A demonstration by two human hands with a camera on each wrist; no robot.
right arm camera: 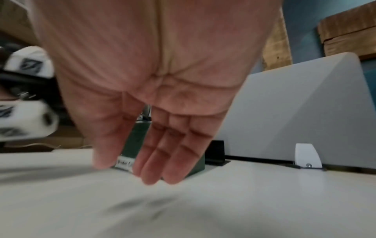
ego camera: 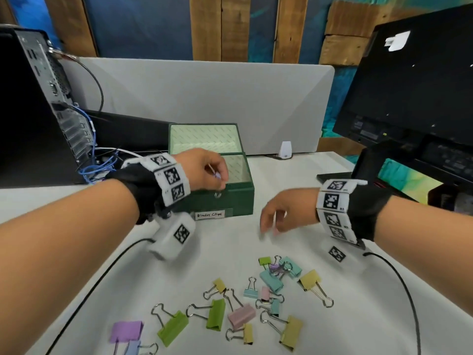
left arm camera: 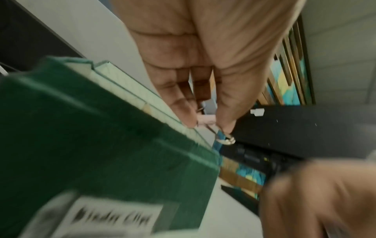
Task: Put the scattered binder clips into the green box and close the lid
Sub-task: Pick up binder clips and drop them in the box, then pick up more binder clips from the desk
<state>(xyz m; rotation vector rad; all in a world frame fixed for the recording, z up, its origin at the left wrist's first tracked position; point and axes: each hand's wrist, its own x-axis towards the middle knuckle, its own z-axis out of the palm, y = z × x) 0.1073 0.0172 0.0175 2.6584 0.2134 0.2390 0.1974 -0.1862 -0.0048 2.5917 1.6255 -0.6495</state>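
Observation:
The green box [ego camera: 230, 198] stands open mid-table, its lid [ego camera: 204, 137] tipped up behind, with a "Binder Clips" label [ego camera: 210, 214] on the front. My left hand [ego camera: 220, 180] hovers over the box's front edge and pinches a small pale binder clip [left arm camera: 205, 120]. The clip's wire loop [left arm camera: 225, 140] hangs below my fingertips. My right hand [ego camera: 268, 226] hangs right of the box just above the table. Its fingers [right arm camera: 154, 161] are straight and hold nothing. Several coloured binder clips [ego camera: 243, 303] lie scattered on the near part of the table.
A computer tower [ego camera: 38, 111] with blue cables [ego camera: 97, 165] stands at the left. A black monitor [ego camera: 409, 98] stands at the right, and a grey divider panel [ego camera: 204, 93] runs behind the box. Black wrist cables [ego camera: 89, 285] trail over the white table [ego camera: 332, 329].

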